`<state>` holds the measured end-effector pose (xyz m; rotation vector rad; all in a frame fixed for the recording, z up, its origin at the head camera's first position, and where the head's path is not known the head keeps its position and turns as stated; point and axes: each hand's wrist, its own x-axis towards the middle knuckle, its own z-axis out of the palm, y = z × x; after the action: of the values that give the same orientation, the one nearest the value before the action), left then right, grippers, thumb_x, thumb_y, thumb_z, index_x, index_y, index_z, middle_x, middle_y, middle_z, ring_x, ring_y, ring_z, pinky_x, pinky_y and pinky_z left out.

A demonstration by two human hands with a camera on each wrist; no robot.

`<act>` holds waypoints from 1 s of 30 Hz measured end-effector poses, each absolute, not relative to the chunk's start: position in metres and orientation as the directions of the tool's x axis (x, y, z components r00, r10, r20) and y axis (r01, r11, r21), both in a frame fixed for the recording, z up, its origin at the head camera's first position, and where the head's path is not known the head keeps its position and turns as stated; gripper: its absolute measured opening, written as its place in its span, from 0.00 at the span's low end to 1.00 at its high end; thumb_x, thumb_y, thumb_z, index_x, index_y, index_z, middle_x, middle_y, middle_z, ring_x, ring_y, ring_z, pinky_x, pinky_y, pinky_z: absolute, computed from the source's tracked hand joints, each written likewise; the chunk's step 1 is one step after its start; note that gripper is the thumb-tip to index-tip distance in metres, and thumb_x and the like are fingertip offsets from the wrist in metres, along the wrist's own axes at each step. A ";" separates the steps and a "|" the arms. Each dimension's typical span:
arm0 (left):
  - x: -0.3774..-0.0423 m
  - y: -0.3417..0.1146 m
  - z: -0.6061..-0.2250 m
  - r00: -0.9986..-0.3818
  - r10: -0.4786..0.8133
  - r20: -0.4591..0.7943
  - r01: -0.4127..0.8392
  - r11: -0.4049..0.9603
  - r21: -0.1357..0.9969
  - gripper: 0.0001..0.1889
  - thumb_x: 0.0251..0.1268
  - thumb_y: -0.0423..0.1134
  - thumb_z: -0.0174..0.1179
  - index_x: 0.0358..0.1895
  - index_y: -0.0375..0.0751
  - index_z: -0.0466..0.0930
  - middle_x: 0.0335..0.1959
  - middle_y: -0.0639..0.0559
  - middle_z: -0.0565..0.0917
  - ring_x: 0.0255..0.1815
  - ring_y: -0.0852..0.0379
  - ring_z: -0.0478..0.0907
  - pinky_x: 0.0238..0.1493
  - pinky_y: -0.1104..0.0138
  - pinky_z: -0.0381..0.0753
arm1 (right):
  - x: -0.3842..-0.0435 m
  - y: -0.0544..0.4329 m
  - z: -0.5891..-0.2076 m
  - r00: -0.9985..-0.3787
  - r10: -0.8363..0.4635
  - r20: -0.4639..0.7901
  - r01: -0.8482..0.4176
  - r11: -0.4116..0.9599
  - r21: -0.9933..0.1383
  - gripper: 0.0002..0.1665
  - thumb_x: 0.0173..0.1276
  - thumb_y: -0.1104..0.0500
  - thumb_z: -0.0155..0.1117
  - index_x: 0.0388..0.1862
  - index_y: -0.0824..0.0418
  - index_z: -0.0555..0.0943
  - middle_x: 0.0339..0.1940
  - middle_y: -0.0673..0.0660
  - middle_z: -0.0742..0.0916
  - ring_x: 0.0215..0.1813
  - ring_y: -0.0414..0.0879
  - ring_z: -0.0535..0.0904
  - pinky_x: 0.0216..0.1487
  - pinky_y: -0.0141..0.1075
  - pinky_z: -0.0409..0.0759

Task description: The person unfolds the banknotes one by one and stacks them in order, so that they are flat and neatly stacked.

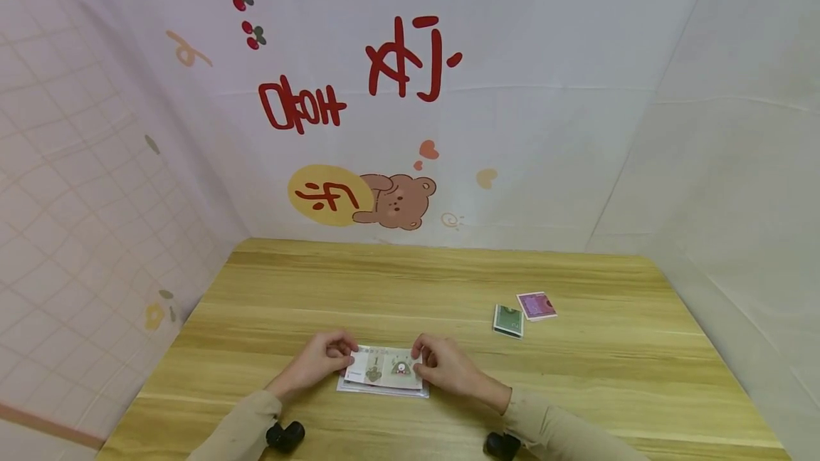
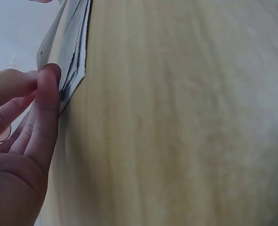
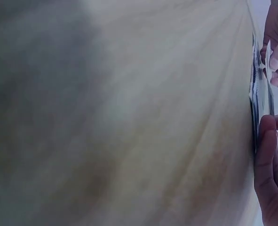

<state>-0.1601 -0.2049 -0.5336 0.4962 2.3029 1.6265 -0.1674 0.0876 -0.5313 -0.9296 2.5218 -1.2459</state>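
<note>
A pale play banknote printed with a "1" and a cartoon figure lies just over a stack of similar paper near the table's front. My left hand pinches the note's left end between thumb and fingers. At the other end, my right hand pinches it the same way. In the left wrist view, the note bows upward from the layered sheets under the left thumb. From the right wrist, the stack shows edge-on beside the right thumb.
A small green stack of notes lies to the right on the wooden table. Beside it is a purple folded note. White printed cloth hangs behind the table and along its sides.
</note>
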 end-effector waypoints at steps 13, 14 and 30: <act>-0.159 -0.204 -0.530 -0.891 0.453 -0.036 0.114 0.298 0.948 0.09 0.62 0.23 0.59 0.44 0.22 0.77 0.33 0.41 0.78 0.27 0.50 0.79 0.28 0.64 0.82 | -0.169 0.085 -0.529 -0.753 -0.652 0.092 -0.515 0.496 -0.699 0.09 0.59 0.68 0.68 0.35 0.61 0.76 0.21 0.44 0.75 0.22 0.32 0.67 0.21 0.26 0.67; -0.159 -0.204 -0.530 -0.890 0.455 -0.036 0.115 0.300 0.947 0.08 0.62 0.23 0.59 0.44 0.22 0.77 0.32 0.41 0.78 0.26 0.50 0.79 0.28 0.65 0.82 | -0.169 0.085 -0.528 -0.751 -0.654 0.091 -0.520 0.502 -0.691 0.10 0.59 0.68 0.68 0.35 0.61 0.76 0.21 0.44 0.75 0.22 0.32 0.67 0.21 0.26 0.67; -0.160 -0.201 -0.528 -0.887 0.462 -0.016 0.225 0.462 0.858 0.05 0.61 0.25 0.62 0.40 0.30 0.81 0.27 0.48 0.79 0.23 0.56 0.78 0.24 0.68 0.79 | -0.169 0.084 -0.529 -0.787 -0.615 0.050 -0.473 0.549 -0.689 0.10 0.57 0.66 0.70 0.33 0.61 0.76 0.19 0.43 0.74 0.20 0.32 0.65 0.20 0.26 0.64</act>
<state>-0.1599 -0.2011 -0.5279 0.5916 2.4665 1.3912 -0.1690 0.0836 -0.5288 -0.9203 2.5864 -1.0619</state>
